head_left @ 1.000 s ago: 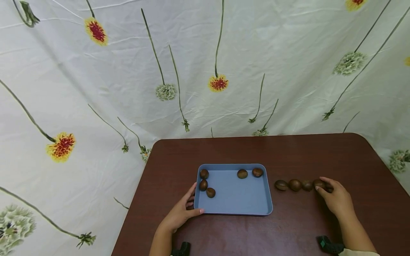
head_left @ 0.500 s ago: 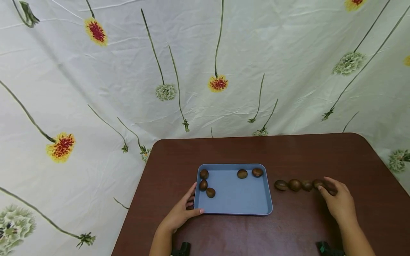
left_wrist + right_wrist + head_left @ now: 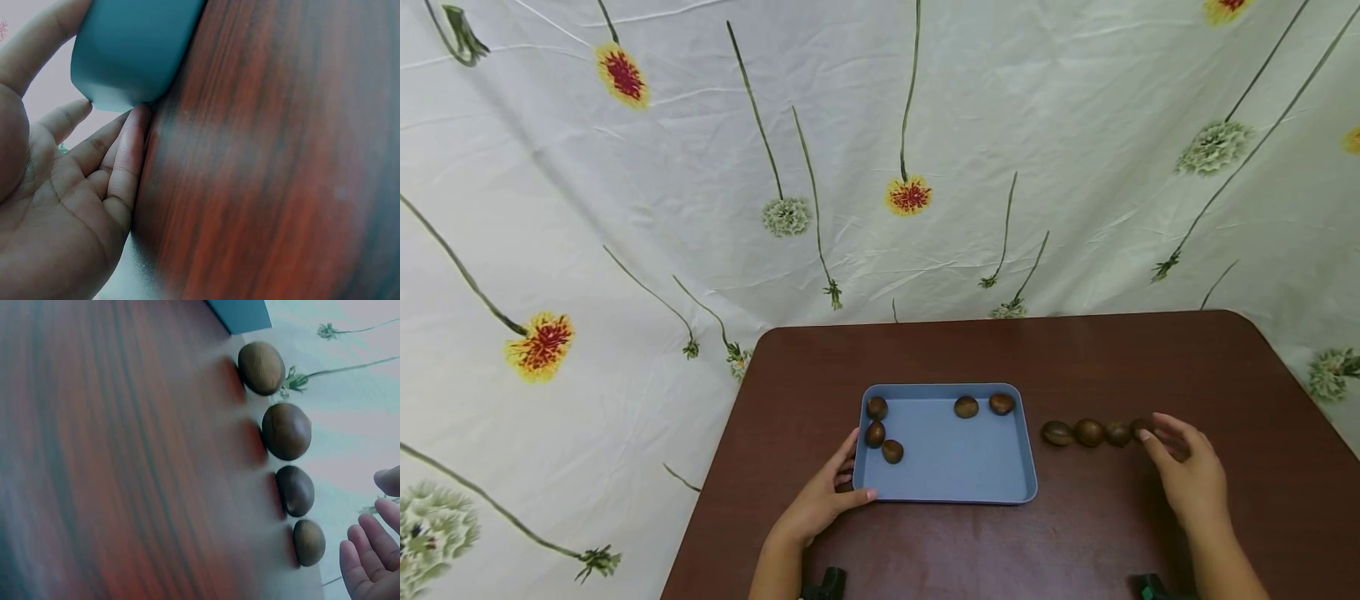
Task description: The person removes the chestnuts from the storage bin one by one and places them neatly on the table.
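My left hand (image 3: 820, 502) holds the near left corner of a shallow blue tray (image 3: 962, 475), thumb along the front rim and fingers against the left wall. In the left wrist view the fingertips sit at the base of the tray (image 3: 134, 56). Inside it lie several smooth brown nuts, one of them (image 3: 892, 451) nearest the front. To the right, more brown nuts stand in a row on the table, among them one (image 3: 1088, 432) of the larger ones. My right hand (image 3: 1195, 475) is beside the row's right end, fingers loosely bent. In the right wrist view, a gap separates its fingers from the end nut (image 3: 309, 542).
A dark reddish-brown wooden table (image 3: 940, 550) with rounded far corners carries everything. Behind it hangs a white cloth (image 3: 850, 250) printed with flowers. Two nuts (image 3: 966, 407) lie by the tray's far right side.
My right hand shifts slightly along the end of the nut row, and its thumb and fingers shape changes a little. The left hand and tray keep their place.
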`<action>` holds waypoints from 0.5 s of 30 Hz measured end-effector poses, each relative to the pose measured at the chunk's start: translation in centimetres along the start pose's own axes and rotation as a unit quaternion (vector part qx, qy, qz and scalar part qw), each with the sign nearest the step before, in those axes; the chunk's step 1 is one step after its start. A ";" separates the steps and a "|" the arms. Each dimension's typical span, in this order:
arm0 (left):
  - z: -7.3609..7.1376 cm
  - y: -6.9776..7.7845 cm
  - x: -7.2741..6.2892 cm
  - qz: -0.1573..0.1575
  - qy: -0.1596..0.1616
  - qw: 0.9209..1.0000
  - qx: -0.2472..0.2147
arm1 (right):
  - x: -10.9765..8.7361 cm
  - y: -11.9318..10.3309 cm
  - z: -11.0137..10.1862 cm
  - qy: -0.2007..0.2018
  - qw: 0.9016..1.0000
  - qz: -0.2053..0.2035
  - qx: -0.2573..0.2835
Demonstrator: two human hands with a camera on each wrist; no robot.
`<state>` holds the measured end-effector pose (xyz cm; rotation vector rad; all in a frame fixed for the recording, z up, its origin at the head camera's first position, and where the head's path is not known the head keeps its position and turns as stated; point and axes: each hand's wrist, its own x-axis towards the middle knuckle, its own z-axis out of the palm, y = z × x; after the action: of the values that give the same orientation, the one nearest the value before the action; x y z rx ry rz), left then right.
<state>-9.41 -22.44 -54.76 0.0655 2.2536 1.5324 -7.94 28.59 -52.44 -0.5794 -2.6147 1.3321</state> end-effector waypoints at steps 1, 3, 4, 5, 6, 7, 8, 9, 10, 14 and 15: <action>0.0 0.0 0.0 0.001 -0.002 1.000 0.001 | -0.1 -0.2 0.1 0.001 1.000 -0.002 0.004; 0.0 0.0 0.0 0.004 -0.003 1.000 0.001 | -0.3 -0.5 0.3 -0.002 1.000 -0.008 0.011; 0.0 0.0 0.0 0.004 -0.004 1.000 0.000 | -0.3 -0.7 0.3 -0.005 1.000 -0.012 0.013; 0.0 0.0 0.0 0.002 -0.003 1.000 -0.002 | -0.4 -0.9 0.4 -0.004 1.000 -0.014 0.017; 0.0 0.0 0.0 0.002 -0.002 1.000 -0.002 | -0.4 -1.1 0.5 -0.004 1.000 -0.017 0.020; 0.0 0.0 0.0 0.000 -0.001 1.000 -0.004 | -0.5 -1.3 0.6 -0.005 1.000 -0.019 0.023; 0.1 0.1 0.0 0.000 0.000 1.000 -0.005 | -0.5 -1.5 0.7 -0.005 0.999 -0.022 0.026; 0.1 0.1 0.0 0.000 0.000 1.000 -0.006 | -0.6 -1.7 0.9 -0.006 0.999 -0.024 0.027; 0.1 0.1 0.0 -0.002 0.001 1.000 -0.009 | -0.7 -1.8 1.0 -0.009 0.999 -0.026 0.029; 0.0 0.2 -0.1 -0.001 0.001 1.000 -0.011 | -0.9 -2.5 1.8 -0.021 0.998 -0.038 0.033; 0.0 0.3 -0.1 0.000 0.001 1.000 -0.013 | -1.0 -2.6 2.0 -0.024 0.998 -0.042 0.034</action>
<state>-9.40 -22.35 -54.51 0.0569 2.2344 1.5609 -8.37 25.31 -51.51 -0.4286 -2.5872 1.4207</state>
